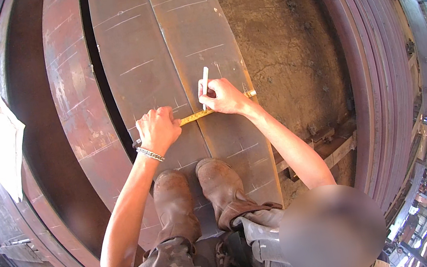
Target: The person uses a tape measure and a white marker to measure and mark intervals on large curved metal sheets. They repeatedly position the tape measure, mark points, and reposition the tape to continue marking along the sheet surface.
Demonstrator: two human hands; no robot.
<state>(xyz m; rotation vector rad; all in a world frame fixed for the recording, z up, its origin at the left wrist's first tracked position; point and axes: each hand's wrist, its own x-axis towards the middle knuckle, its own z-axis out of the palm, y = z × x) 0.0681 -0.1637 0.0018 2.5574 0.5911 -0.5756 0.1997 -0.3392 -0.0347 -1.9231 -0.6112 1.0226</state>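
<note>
A yellow tape measure (192,118) is stretched crosswise over a brown steel beam (138,45), its end at the beam's right edge. My left hand (158,129), with a chain bracelet at the wrist, is closed on the tape near the beam's left edge; a dark bit pokes out beside it. Between the fingers of my right hand (223,97) is a white marking stick (205,80), likely chalk, held upright. Its lower end reaches the tape by the beam's centre line. Short white lines mark the beam ahead of and behind the tape.
My brown boots (175,201) stand on the same beam. Left of it, across a narrow dark gap, runs another marked beam (74,83). Bare dirt ground (288,38) lies to the right, then several stacked steel beams (365,53). A bright white patch (6,149) shows far left.
</note>
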